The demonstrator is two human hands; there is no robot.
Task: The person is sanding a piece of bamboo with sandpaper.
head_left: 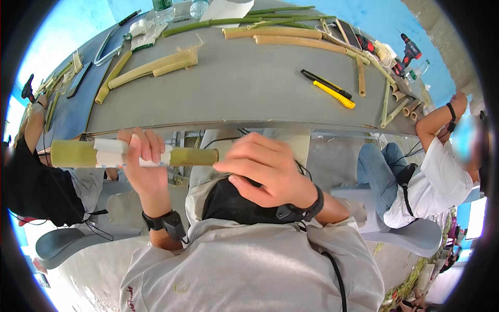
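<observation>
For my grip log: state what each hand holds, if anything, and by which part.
The left hand grips the bamboo tube around its middle, over the white wrap. The right hand is at the tube's right end; contact cannot be told.

Can't see the middle of the bamboo tube point(195, 156), left hand point(143, 148) and white wrap point(108, 154) cover it. Green-labelled bottle point(163, 11) at the tabletop's point(249, 88) far edge is cropped, and the person point(441, 174) by its right edge has a blurred head.

A wide, flat grey table point(244, 78) crossed the upper frame before a light-blue wall point(382, 23); curved grey chairs point(425, 236) stood at lower left and lower right.
</observation>
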